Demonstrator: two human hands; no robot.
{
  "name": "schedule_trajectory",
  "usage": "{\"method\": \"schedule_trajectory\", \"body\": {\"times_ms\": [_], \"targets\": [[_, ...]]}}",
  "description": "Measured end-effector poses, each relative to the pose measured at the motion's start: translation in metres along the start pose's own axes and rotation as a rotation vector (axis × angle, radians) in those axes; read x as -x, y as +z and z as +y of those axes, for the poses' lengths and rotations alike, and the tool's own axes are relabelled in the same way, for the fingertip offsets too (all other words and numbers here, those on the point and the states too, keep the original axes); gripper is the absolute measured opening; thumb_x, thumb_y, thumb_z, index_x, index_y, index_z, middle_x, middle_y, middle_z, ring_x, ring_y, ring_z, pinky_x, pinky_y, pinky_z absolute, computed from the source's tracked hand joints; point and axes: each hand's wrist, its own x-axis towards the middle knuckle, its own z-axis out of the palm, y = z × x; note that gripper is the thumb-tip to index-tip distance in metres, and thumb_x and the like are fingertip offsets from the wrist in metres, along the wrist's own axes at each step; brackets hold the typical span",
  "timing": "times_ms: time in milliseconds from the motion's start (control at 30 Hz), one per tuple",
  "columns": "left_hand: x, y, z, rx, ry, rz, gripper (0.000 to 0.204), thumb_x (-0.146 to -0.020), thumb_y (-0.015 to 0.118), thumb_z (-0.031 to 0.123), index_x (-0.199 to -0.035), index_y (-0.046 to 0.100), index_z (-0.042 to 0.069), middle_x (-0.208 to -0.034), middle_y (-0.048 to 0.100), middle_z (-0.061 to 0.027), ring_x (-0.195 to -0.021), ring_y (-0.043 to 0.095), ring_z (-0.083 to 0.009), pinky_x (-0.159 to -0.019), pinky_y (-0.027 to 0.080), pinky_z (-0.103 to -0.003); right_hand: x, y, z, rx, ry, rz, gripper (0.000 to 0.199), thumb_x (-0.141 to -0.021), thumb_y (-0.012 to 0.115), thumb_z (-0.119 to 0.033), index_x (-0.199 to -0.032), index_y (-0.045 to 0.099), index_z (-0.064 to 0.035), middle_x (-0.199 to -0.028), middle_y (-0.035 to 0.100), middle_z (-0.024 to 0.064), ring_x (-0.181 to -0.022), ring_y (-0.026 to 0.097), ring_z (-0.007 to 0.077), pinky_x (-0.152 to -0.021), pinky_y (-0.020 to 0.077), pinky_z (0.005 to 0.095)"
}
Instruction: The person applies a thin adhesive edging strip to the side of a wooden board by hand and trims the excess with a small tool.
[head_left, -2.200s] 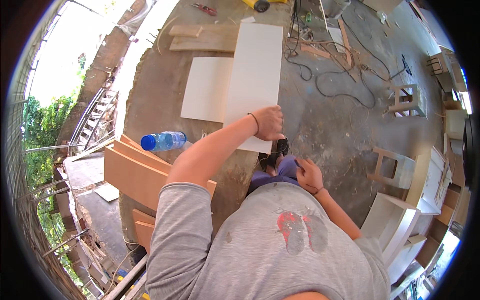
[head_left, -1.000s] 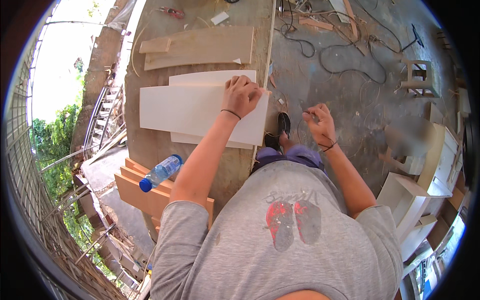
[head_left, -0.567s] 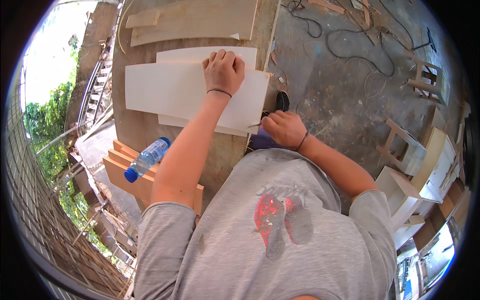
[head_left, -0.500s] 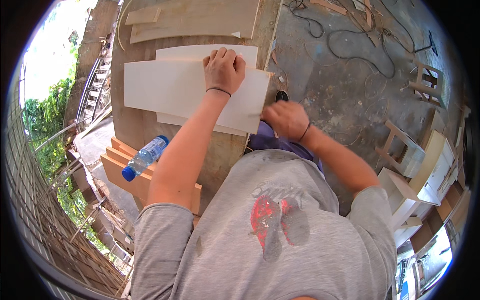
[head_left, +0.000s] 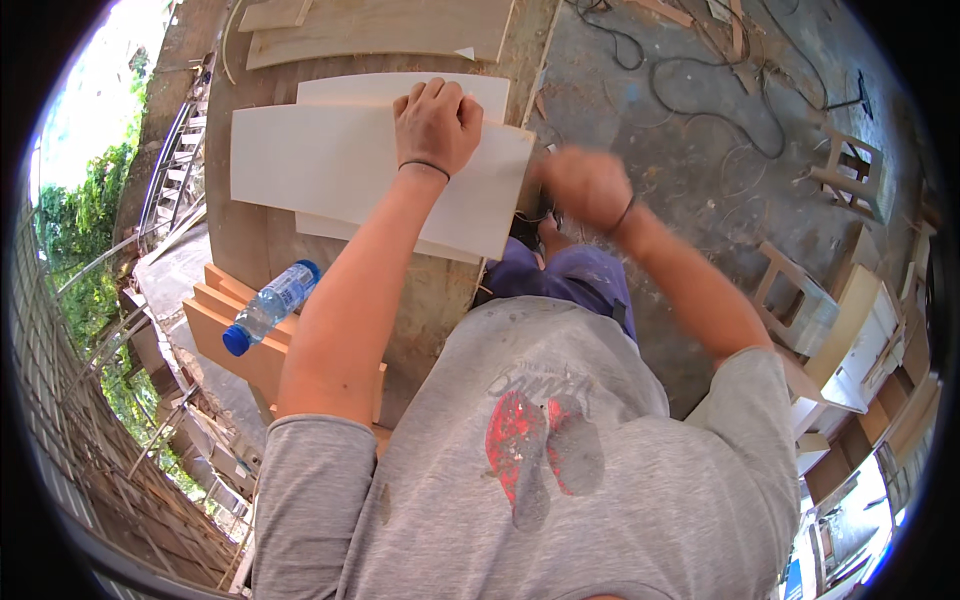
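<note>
1. While the left hand lies palm-down on the pale board, its fingers are bent at the knuckles and held close together, pressing on the panel's far edge; that downward hold looks like what keeps the sheet from sliding, so the weight is best kept straight over the board.
2. The right hand hovers just beside the board's right end, blurred by motion; whether its fingers are spread, closed or pinching something cannot be told.
3. Judging by that position, work at this end goes better if the pressing hand stays well away from the end being handled.
4. The board is a long, cream-coloured rectangular panel with a smooth, matte face and clean square corners, lying flat on the brown worktable.
5. It rests crosswise on top of a second pale panel of similar colour, which shows above and below it.
6. Near the table's left edge lie stacked wooden boards with a clear plastic bottle, blue-capped, lying on them.
7. Black cables trail over the concrete floor to the right.
</note>
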Motion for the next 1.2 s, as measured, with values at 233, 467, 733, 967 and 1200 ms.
{"method": "schedule_trajectory", "body": {"times_ms": [233,467,733,967,1200], "targets": [[-0.001,-0.001,0.001,-0.012,-0.017,-0.036,0.017,-0.083,0.058,0.019,-0.07,0.055,0.009,-0.079,0.059,-0.0065,-0.084,0.056,-0.0284,-0.08,0.039,-0.043,0.017,0.004,-0.014,-0.097,0.048,0.003,0.011,-0.081,0.054,-0.017,-0.09,0.059,-0.0131,-0.076,0.059,0.0028,-0.07,0.063,0.022,-0.057,0.0511,0.0374],[0.0,-0.001,0.001,-0.022,-0.016,-0.041,0.021,-0.087,0.056,0.021,-0.071,0.051,0.009,-0.079,0.057,-0.0053,-0.086,0.056,-0.0268,-0.081,0.038,-0.042,0.001,0.007,0.011,0.088,0.13,0.087,0.009,-0.083,0.055,-0.017,-0.09,0.059,-0.0141,-0.071,0.059,0.0031,-0.066,0.064,0.0229,-0.054,0.0509,0.0376],[-0.001,-0.004,0.003,-0.028,-0.036,-0.082,0.02,-0.087,0.056,0.021,-0.071,0.051,0.008,-0.08,0.057,-0.0057,-0.087,0.056,-0.0274,-0.081,0.038,-0.043,0.009,0.003,-0.024,-0.039,-0.066,-0.172,0.01,-0.081,0.056,-0.017,-0.09,0.059,-0.0152,-0.073,0.062,0.0034,-0.069,0.066,0.0221,-0.052,0.051,0.0375],[-0.002,-0.003,0.002,-0.027,-0.04,-0.07,0.02,-0.086,0.056,0.021,-0.072,0.052,0.008,-0.081,0.058,-0.0059,-0.088,0.056,-0.0273,-0.082,0.038,-0.043,0.012,0.011,-0.007,0.007,0.333,0.136,0.009,-0.081,0.058,-0.016,-0.089,0.061,-0.0126,-0.073,0.06,0.0061,-0.07,0.063,0.0286,-0.059,0.051,0.0398],[-0.003,-0.003,0.001,-0.045,-0.034,-0.068,0.019,-0.086,0.057,0.021,-0.072,0.052,0.008,-0.082,0.058,-0.0061,-0.089,0.056,-0.0271,-0.082,0.038,-0.042,0.002,0.006,-0.014,-0.014,0.017,-0.184,0.007,-0.083,0.053,-0.014,-0.087,0.058,-0.0137,-0.073,0.063,0.0037,-0.068,0.066,0.0223,-0.055,0.053,0.0364]]}}
